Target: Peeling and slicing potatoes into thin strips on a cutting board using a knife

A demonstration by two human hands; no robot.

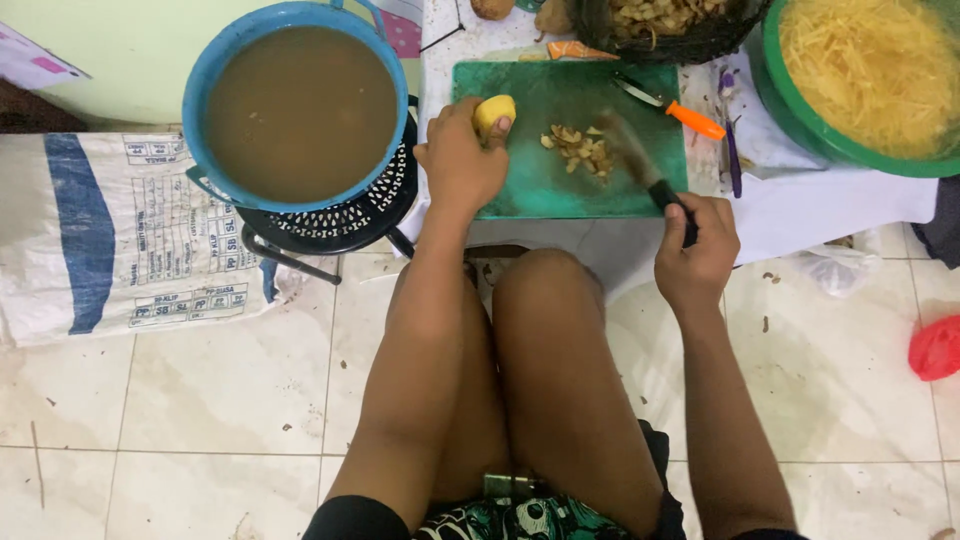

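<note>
My left hand (460, 160) grips a peeled yellow potato (494, 111) at the left edge of a green cutting board (530, 185). My right hand (697, 245) is closed on the black handle of a knife (640, 165), whose blurred blade points up-left over the board. A small pile of potato scraps (580, 148) lies on the board between the two hands. My bare knees are below the board.
A blue bucket of brown water (300, 105) sits on a black stool at left. An orange-handled peeler (680, 112) lies on the board's far right. A green basin of shredded potato (865, 75), a dark basket of peels (670, 25), a white sack (110, 230) and a red bag (937, 347) surround.
</note>
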